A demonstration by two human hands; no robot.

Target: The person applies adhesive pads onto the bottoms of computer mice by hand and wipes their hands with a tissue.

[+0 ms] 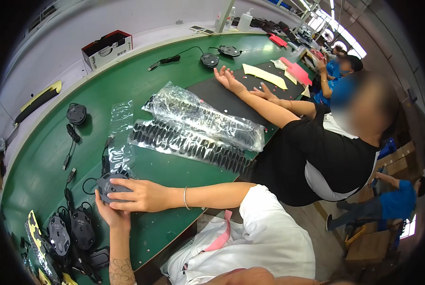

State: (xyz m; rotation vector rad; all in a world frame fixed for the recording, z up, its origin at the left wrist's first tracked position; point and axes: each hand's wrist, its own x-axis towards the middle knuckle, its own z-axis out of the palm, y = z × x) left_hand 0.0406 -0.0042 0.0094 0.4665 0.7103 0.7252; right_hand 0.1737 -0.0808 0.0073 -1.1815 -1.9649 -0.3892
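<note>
A black computer mouse is between my two hands at the near left of the green table. My left hand grips it from below and along its near side. The fingers of my right hand are closed over its upper face. Its cable loops out on the left. Just beyond it lies a clear plastic strip. To the left are a black mouse and another black mouse, undersides up, with cables bundled.
Bags of dark hexagonal pieces lie across the green table. A lone mouse with its cable lies further left. A co-worker's hands are over a black mat. At the back stands an open box.
</note>
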